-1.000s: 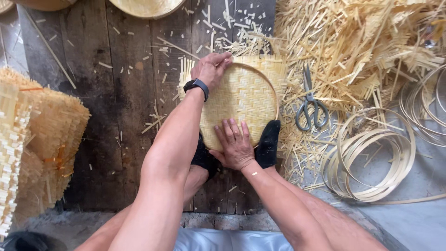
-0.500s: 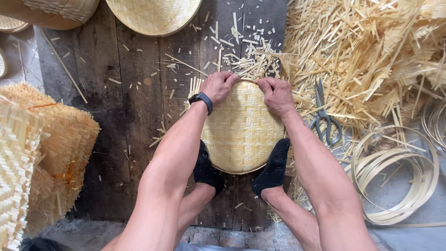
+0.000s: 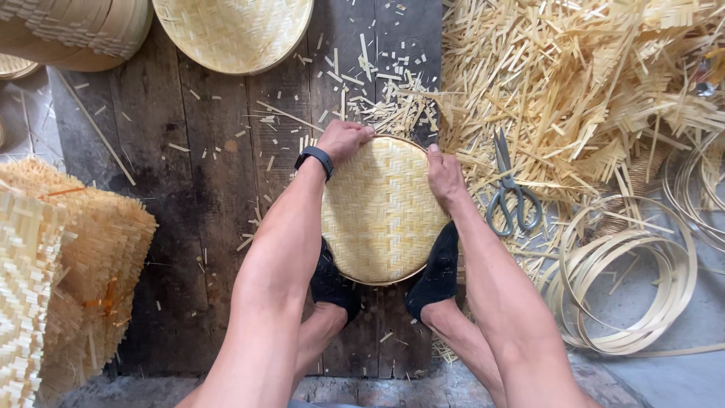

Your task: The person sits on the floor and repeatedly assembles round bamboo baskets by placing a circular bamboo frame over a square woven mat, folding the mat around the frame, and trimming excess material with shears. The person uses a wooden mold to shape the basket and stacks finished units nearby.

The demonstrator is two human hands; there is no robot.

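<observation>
the round woven tray [image 3: 381,211] lies mid-board on the dark wooden boards [image 3: 196,189], feet pinning its near rim. the left hand [image 3: 343,140] and right hand [image 3: 444,175] curl closed on its far rim, maybe pinching it. press evenly; scissors [image 3: 512,198] lie beside it.

Left of the woven tray [image 3: 381,211] the wooden floorboards [image 3: 204,219] lie open, with only small offcuts. To the right, scissors [image 3: 510,198], a bamboo strip heap [image 3: 604,83] and coiled bamboo hoops [image 3: 627,295] crowd in. A stack of woven mats [image 3: 60,279] blocks the far left.
</observation>
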